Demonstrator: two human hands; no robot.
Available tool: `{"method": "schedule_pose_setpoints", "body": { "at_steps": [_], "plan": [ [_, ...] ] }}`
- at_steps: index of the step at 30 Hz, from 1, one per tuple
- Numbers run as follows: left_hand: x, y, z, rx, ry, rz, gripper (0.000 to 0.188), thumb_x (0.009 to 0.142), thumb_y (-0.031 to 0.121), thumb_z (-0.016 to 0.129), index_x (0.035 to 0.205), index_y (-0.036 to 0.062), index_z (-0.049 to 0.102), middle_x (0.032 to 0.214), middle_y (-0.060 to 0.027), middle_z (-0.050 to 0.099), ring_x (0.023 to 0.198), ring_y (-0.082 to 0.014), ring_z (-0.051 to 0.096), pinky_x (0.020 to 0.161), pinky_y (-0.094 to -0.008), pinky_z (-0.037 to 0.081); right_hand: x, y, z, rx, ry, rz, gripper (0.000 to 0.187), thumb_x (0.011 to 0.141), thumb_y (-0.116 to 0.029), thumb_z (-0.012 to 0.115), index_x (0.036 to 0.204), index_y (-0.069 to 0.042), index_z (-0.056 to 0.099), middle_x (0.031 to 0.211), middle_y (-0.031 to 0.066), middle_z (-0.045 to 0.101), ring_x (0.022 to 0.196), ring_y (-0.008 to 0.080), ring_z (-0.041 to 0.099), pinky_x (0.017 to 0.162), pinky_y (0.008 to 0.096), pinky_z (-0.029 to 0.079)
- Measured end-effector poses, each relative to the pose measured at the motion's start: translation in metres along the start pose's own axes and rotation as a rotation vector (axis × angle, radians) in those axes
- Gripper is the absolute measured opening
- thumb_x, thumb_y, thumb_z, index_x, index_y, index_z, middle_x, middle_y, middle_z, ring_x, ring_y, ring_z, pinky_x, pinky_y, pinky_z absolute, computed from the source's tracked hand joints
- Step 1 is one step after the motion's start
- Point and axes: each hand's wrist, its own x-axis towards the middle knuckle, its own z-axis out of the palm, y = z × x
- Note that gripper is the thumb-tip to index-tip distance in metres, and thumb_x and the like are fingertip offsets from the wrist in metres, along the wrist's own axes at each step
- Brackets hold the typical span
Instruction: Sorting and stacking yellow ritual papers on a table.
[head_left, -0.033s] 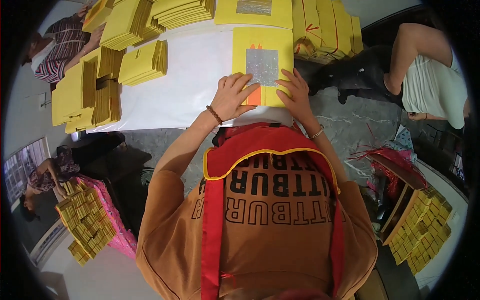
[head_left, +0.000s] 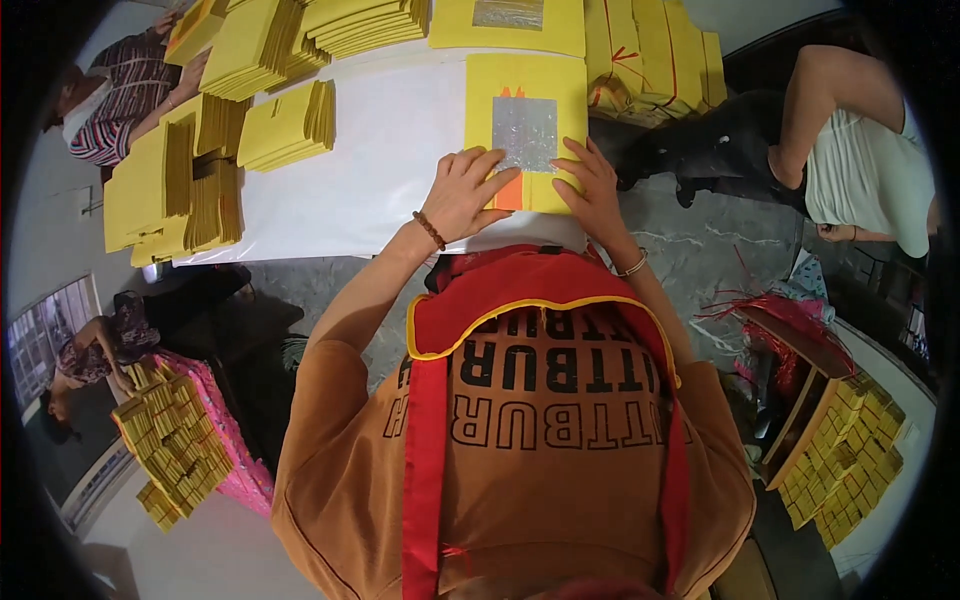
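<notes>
A yellow paper sheet lies flat at the table's near right corner. It carries a silver foil square with an orange patch below it and orange points above. My left hand, a beaded bracelet on its wrist, rests on the sheet's lower left, fingers spread across the edges of the foil and orange patch. On the lower right, my right hand lies with fingers stretched out, its fingertips near the foil's lower right corner. Neither hand grips anything. Whether more sheets lie underneath is hard to see.
Folded yellow paper stacks stand on the white table, with more at its far and left sides. Another foil-marked sheet lies beyond. Tied yellow bundles sit at far right. Co-workers are at left and right.
</notes>
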Motion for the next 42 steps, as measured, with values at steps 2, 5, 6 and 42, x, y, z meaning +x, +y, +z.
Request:
{"method": "schedule_pose_setpoints", "body": {
  "at_steps": [2,5,6,42],
  "plan": [
    [0.0,-0.002,-0.001,-0.009,-0.024,0.008,0.057,0.071,0.038,0.066,0.12,0.0143,0.049,0.123,-0.0098,0.043,0.111,-0.029,0.039,0.09,-0.041,0.03,0.001,0.004,0.001,0.048,-0.018,0.028,0.026,0.078,-0.017,0.059,0.104,-0.012,0.061,0.129,0.007,0.045,0.126,0.0303,0.03,0.102,0.0393,0.023],
    [0.003,-0.006,-0.005,-0.05,-0.031,0.033,0.055,0.07,0.036,0.066,0.118,0.0142,0.05,0.12,-0.0086,0.045,0.107,-0.0285,0.041,0.089,-0.0398,0.032,0.002,0.005,0.001,0.298,0.005,0.068,0.023,0.08,-0.014,0.057,0.103,-0.009,0.06,0.129,0.0074,0.045,0.126,0.0289,0.031,0.103,0.0371,0.024],
    [0.003,-0.006,-0.005,-0.06,-0.036,0.037,0.056,0.069,0.036,0.067,0.118,0.0142,0.05,0.12,-0.0086,0.045,0.107,-0.0286,0.041,0.089,-0.0397,0.032,0.004,0.001,-0.001,0.356,0.049,0.086,0.023,0.08,-0.014,0.057,0.103,-0.009,0.06,0.126,0.0089,0.047,0.125,0.0297,0.033,0.102,0.0377,0.025],
    [0.014,-0.02,-0.015,-0.376,-0.006,-0.033,0.015,0.083,0.016,0.054,0.084,0.0026,0.061,0.074,-0.0112,0.058,0.072,-0.0278,0.055,0.066,-0.0355,0.045,-0.011,-0.018,-0.012,0.556,0.14,0.269,0.029,0.091,-0.02,0.042,0.09,0.003,0.061,0.103,0.0099,0.053,0.097,0.0183,0.05,0.085,0.0267,0.037]
  ]
}}
